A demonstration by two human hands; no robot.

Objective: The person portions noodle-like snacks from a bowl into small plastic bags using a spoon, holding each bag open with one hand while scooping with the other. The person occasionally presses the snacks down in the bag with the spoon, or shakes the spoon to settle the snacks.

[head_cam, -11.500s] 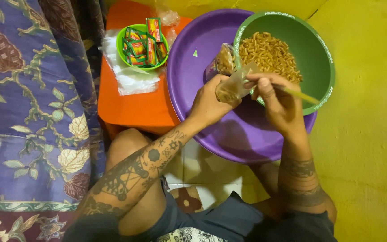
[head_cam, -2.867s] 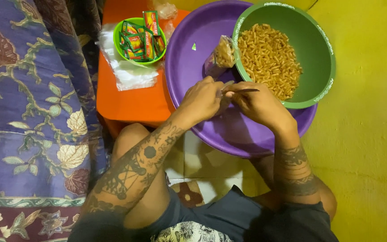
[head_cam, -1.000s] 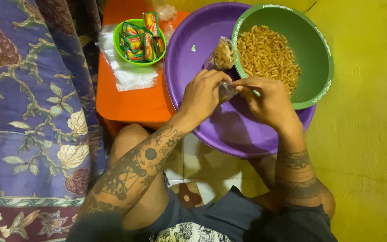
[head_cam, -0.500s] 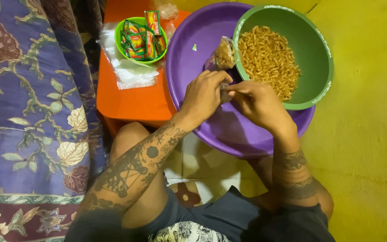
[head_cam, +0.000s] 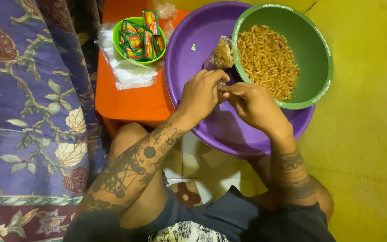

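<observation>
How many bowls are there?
3: a big purple basin, a green bowl of snack sticks resting in it, and a small green bowl of sachets on the orange stool.

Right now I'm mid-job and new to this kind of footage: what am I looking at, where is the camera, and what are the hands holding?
There is no machine here, just a seated person's two bare hands, filmed from a camera on their head looking down. The left hand and right hand meet over a wide purple basin, pinching something small between the fingertips; it is too hidden to name. Inside the basin sits a green bowl of short orange-brown snack sticks, with a small filled clear bag beside it. To the left, an orange stool carries a small green bowl of sachets and a pile of clear plastic bags.
</observation>
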